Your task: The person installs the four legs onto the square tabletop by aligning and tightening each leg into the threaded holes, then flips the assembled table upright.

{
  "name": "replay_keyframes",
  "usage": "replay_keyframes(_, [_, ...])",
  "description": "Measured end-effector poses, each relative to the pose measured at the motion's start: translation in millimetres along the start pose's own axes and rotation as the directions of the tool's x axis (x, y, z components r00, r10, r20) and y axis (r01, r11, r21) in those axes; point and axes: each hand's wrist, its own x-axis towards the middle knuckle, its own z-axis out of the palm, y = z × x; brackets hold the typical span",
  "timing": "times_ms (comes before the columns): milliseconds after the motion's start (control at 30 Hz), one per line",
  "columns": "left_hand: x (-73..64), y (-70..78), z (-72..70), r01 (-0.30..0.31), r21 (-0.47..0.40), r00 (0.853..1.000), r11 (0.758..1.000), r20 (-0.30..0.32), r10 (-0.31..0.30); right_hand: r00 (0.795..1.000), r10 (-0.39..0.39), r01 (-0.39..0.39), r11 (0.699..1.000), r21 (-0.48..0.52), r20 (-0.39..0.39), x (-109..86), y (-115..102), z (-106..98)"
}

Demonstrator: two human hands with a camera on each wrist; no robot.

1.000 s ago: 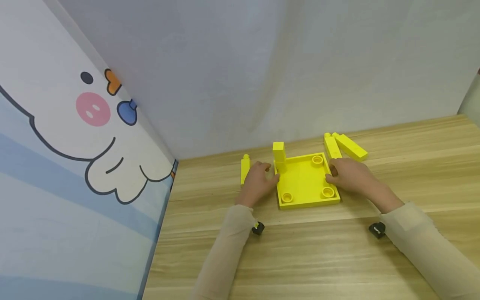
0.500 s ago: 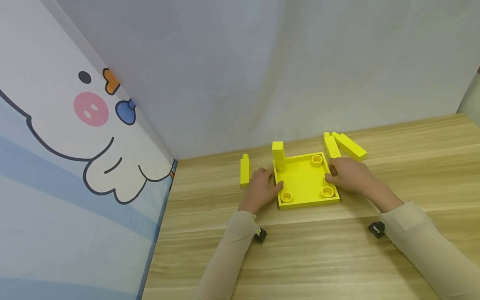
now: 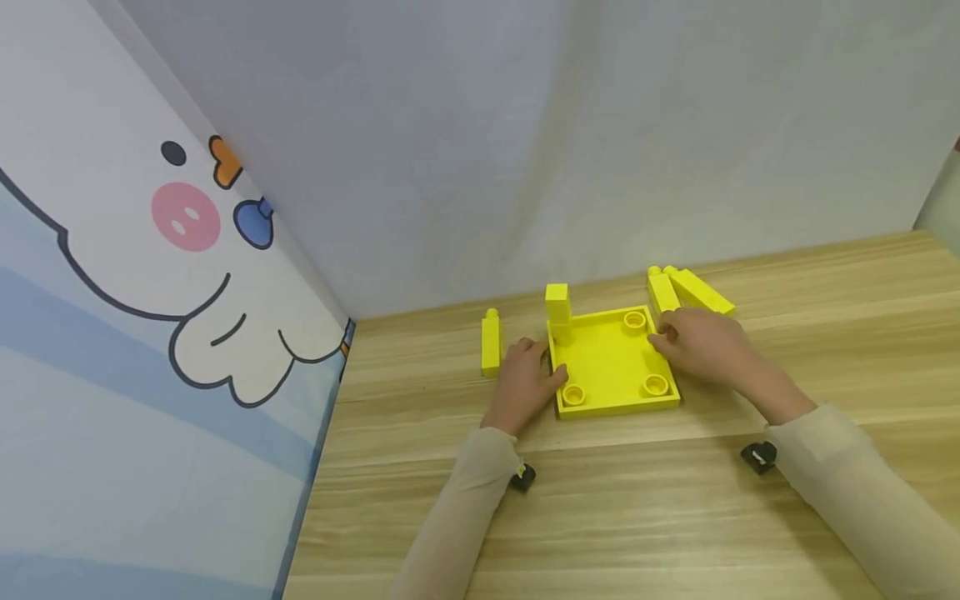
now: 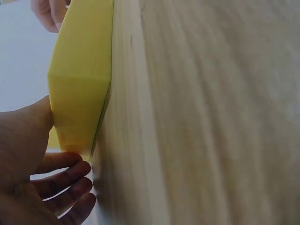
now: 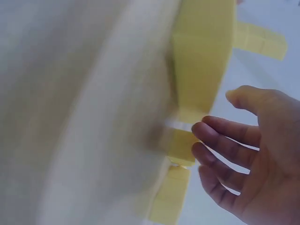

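A shallow yellow square panel (image 3: 607, 362) with raised walls and round corner sockets lies on the wooden table. At its far left corner stands a yellow peg-ended post (image 3: 558, 307). My left hand (image 3: 517, 385) pinches the left wall, thumb over the rim and fingertips outside; the left wrist view shows the thumb (image 4: 35, 115) against the panel (image 4: 79, 93). Beside the right wall is my right hand (image 3: 705, 346), fingers loosely bent around nothing. In the right wrist view, the thumb (image 5: 246, 96) is apart from the panel's wall (image 5: 201, 70).
One loose yellow post (image 3: 491, 346) lies left of the panel. Two more, a nearer post (image 3: 663, 290) and a slanted post (image 3: 701, 292), lie beyond the right hand. A pale wall (image 3: 450, 167) rises behind the table (image 3: 615, 517), and a cartoon-printed panel (image 3: 150, 333) stands at left.
My left hand has slid toward me along the left wall, its thumb now over the rim. My right hand has lifted slightly away from the right wall. The panel stays in place.
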Motion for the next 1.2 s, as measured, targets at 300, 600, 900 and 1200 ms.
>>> replay_keyframes(300, [-1.8, -1.4, 1.3, -0.016, -0.001, 1.0, 1.0, -0.018, 0.016, 0.987, 0.123, -0.128, 0.99, -0.052, -0.101, 7.2, 7, -13])
replay_keyframes(600, [-2.2, 0.9, 2.1, -0.015, 0.007, 1.0, 1.0, -0.011, 0.015, 0.977, 0.212, -0.214, 0.97, -0.112, -0.022, 17.7, 17, -12])
replay_keyframes(900, [-3.3, 2.1, 3.2, -0.021, 0.003, 0.999, 1.0, -0.026, 0.022, 0.965, 0.26, -0.263, 0.956, -0.129, -0.036, 21.4, 19, -7])
replay_keyframes(1200, [-4.8, 0.1, 3.8, -0.016, -0.012, 0.999, 1.0, -0.035, 0.015, 0.966, 0.251, -0.257, 0.955, -0.149, -0.059, 19.0, 17, -9])
